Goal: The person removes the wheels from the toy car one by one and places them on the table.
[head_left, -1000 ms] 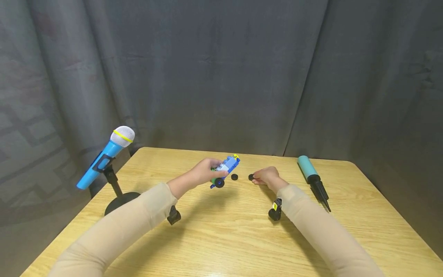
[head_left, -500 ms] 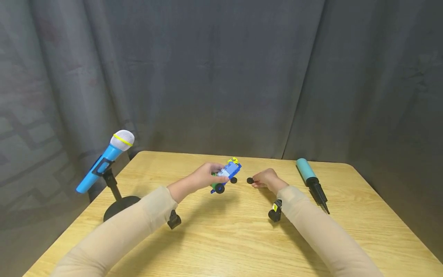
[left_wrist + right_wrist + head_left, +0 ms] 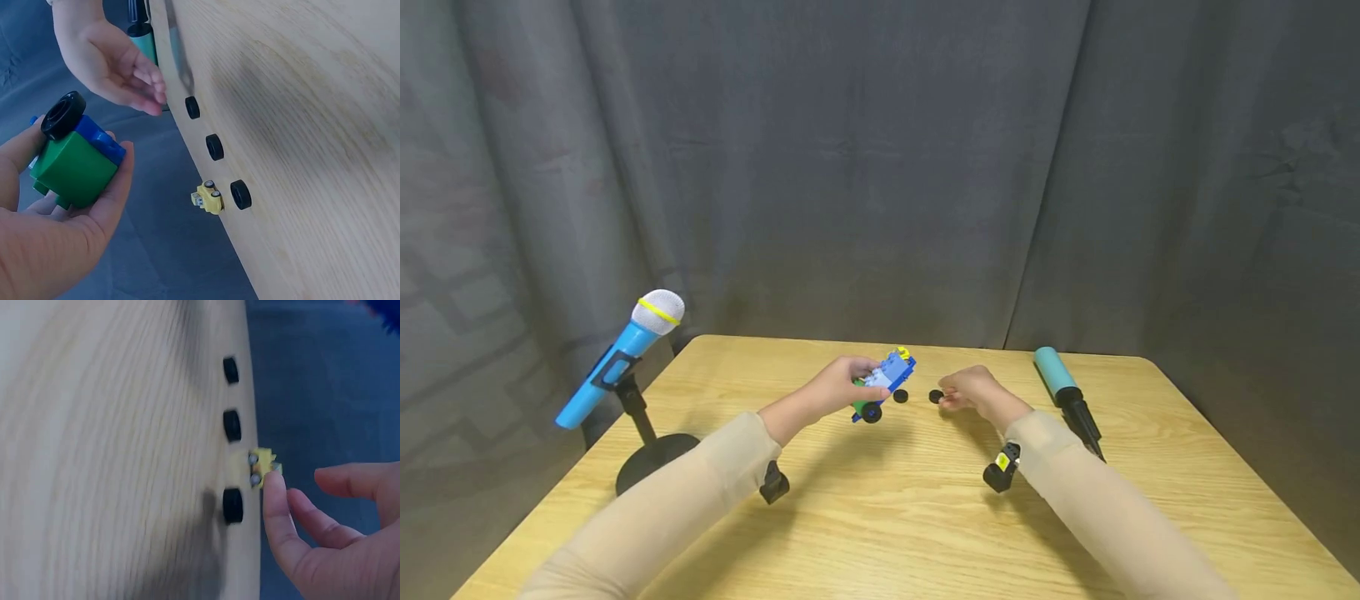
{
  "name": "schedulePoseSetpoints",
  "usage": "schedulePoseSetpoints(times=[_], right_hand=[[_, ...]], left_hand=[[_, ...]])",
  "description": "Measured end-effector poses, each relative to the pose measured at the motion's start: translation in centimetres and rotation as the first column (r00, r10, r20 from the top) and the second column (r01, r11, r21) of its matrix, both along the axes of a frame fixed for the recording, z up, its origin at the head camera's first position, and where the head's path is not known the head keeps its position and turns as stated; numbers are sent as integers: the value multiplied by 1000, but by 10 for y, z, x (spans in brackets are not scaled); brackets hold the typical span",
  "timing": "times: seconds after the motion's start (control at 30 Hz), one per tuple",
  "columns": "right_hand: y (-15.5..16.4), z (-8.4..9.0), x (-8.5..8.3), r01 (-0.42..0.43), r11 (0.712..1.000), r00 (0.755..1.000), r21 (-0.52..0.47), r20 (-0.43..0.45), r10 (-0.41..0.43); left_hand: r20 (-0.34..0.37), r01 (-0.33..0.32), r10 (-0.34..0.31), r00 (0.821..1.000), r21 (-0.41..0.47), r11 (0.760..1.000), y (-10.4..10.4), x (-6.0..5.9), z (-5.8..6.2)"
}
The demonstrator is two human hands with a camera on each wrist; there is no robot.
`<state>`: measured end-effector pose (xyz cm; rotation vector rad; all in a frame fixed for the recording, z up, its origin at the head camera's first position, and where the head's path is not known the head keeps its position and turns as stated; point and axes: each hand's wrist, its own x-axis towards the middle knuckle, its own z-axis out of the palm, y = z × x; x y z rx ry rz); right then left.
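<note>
Both hands had drifted slightly nearer the table's (image 3: 880, 517) middle. Left hand (image 3: 838, 385) clutched the toy car (image 3: 880, 385), raised off the wood — one wheel (image 3: 62, 114) on it. Right hand (image 3: 973, 388), fingers loose and holding nothing, hovered beside three loose wheels (image 3: 214, 147) and a yellow piece (image 3: 208, 197). Bare wood lay nearer; microphone (image 3: 617, 357) and pump (image 3: 1063, 390) flanked the edges.

The right hand (image 3: 972, 389) has lifted slightly beside the loose wheel (image 3: 935, 397).
</note>
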<state>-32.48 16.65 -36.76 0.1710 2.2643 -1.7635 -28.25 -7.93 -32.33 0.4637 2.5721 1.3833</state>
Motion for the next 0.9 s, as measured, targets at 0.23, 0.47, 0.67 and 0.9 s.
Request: schedulePoseSetpoints(times=[0.23, 0.47, 0.67, 0.9], right_hand=[[-9, 8, 19, -216, 976, 976, -4, -39, 216], [-25, 18, 37, -462, 884, 885, -66, -88, 456], [-39, 23, 45, -564, 816, 825, -126, -132, 550], [-49, 25, 51, -520, 852, 843, -59, -197, 501]], left_hand=[[27, -22, 20, 999, 75, 997, 3, -5, -3], [22, -50, 48, 999, 117, 992, 4, -10, -5], [16, -57, 55, 998, 169, 984, 7, -14, -8], [-19, -55, 58, 998, 156, 986, 14, -16, -7]])
